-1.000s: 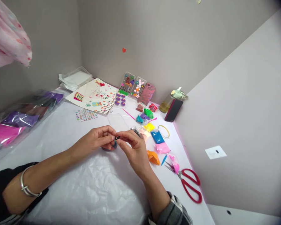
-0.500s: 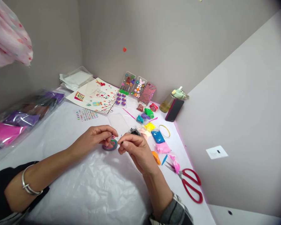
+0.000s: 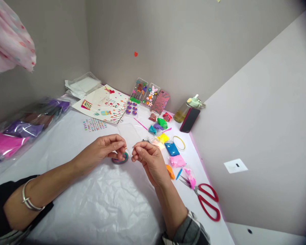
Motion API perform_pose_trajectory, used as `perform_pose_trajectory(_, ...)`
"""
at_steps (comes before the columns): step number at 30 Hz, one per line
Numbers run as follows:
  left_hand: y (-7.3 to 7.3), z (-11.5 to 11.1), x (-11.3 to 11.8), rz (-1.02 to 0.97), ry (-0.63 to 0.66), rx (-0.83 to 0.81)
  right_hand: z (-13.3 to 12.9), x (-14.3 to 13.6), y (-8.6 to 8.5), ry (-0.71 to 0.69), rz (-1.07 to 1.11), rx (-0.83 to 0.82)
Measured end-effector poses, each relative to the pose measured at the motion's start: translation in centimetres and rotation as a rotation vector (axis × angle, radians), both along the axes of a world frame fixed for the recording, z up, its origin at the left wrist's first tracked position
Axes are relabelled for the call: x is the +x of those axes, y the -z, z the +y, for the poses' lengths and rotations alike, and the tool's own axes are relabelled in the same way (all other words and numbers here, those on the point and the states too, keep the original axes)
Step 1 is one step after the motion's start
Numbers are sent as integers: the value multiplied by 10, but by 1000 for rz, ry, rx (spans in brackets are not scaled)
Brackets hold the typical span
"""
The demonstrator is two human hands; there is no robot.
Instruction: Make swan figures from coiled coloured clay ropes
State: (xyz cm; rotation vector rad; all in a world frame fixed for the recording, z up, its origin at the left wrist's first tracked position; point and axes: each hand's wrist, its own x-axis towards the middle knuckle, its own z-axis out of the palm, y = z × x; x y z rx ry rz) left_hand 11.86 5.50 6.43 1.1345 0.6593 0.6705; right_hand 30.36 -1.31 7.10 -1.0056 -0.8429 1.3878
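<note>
At twelve o'clock, the clear case (image 3: pixel 128 132) looks bare — two decorated cases (image 3: pixel 150 98) at one o'clock seem finished. Left hand (image 3: pixel 107 147), beside the multicoloured ring (image 3: pixel 126 157), and right hand (image 3: pixel 150 159): I cannot tell either grip's state.

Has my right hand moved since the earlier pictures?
Yes. Your right hand has shifted to the right: it now hides part of the orange packet, which showed more fully a second ago.

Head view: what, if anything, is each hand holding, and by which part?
Cannot tell: the left hand and right hand are curled, but anything inside is too small to make out.
</note>
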Motion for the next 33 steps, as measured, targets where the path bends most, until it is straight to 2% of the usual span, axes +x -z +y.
perform_pose_trajectory(5,-3,0,-3,-98,22,-27,0,-1,-1,-4,-15,6)
perform_pose_trajectory(10,-6,3,-8,-215,-15,-84,1,-1,0,22,-33,-25)
perform_pose_trajectory(13,-7,4,-9,-281,21,-131,1,-1,2,28,-68,-19)
perform_pose_trajectory(24,-4,8,-14,-317,34,-222,2,-1,4,84,-52,-8)
perform_pose_trajectory(29,-4,3,-10,-277,138,-211,0,-7,5,46,-130,-26)
perform_pose_trajectory(33,-2,-3,-4,-240,159,-176,-1,-15,5,-10,-158,-21)
